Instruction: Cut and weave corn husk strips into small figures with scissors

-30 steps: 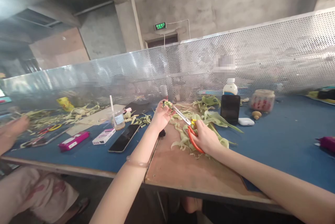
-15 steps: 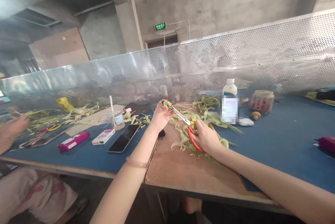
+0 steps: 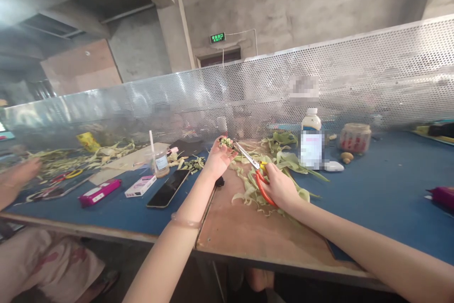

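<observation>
In my left hand [image 3: 218, 160] is a small bundle of pale green plant pieces [image 3: 225, 142], pinched between the fingers above the table. A bangle circles that wrist. My right hand [image 3: 280, 185] is closed round the orange and yellow handles of a pair of scissors [image 3: 252, 161]. The blades point up and left, with their tips right beside the bundle; whether they touch it I cannot tell. Below the scissors, pale green leafy strips [image 3: 248, 187] lie scattered on a brown board [image 3: 230, 227].
Left of my arm lie a black phone [image 3: 169, 188], a small white-and-pink box [image 3: 141, 186], a purple packet [image 3: 100, 193] and a cup with a straw [image 3: 159, 163]. A bottle [image 3: 312, 140] and a jar [image 3: 355, 139] stand right. Another person's hand [image 3: 19, 177] is far left, near other scissors [image 3: 67, 175].
The scissor tips have shifted slightly right, a little away from the bundle. Both hands stay nearly in place and keep their holds.
</observation>
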`<state>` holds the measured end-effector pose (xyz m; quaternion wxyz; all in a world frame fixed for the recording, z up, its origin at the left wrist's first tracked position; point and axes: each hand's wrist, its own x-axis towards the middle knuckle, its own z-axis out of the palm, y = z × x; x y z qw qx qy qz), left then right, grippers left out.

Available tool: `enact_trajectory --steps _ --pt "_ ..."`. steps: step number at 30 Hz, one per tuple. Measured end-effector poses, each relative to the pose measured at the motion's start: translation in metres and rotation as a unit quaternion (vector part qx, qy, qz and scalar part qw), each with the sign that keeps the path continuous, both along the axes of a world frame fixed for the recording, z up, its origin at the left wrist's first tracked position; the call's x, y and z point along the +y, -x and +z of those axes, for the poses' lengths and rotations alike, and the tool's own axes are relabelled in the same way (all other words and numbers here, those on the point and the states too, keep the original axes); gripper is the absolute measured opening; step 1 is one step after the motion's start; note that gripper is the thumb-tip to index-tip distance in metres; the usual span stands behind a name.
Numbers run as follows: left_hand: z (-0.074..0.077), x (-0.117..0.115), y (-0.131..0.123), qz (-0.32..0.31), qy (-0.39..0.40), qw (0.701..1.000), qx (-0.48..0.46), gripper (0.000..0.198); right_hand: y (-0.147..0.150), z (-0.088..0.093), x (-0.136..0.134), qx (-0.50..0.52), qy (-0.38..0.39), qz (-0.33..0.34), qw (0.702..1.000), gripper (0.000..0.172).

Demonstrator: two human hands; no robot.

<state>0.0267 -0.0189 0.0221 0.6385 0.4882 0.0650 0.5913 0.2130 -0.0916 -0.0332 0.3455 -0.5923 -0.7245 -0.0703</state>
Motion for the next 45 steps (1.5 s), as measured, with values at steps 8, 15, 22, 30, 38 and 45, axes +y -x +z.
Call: enact_trajectory --steps 8,15,22,30,38,45 --pt "-0.0006 0.0015 0.0014 0.017 0.014 1.0 -0.003 0.035 0.001 0.0015 -0.004 0.017 -0.017 0.005 1.0 0.027" --pt "-0.0011 0.0022 -0.0007 0.01 0.02 1.0 -0.019 0.03 0.0025 0.0031 -0.0077 0.001 -0.025 0.012 1.0 0.028" --pt "-0.0029 0.0064 -0.0009 0.039 -0.011 0.999 -0.029 0.024 0.0031 0.0008 -0.0068 -0.031 -0.036 0.009 0.999 0.031" --pt "-0.0025 0.008 0.0001 0.061 0.016 0.998 -0.022 0.018 0.0028 0.0013 -0.0066 -0.011 -0.021 0.006 1.0 0.03" --pt "-0.0025 0.0096 0.0007 0.077 0.03 0.996 -0.026 0.018 0.0016 0.0002 -0.0042 -0.001 -0.018 0.01 1.0 0.032" --pt "-0.0025 0.0096 -0.0009 0.072 0.022 0.997 -0.011 0.025 0.0015 0.0008 -0.0047 -0.003 -0.009 0.007 1.0 0.031"
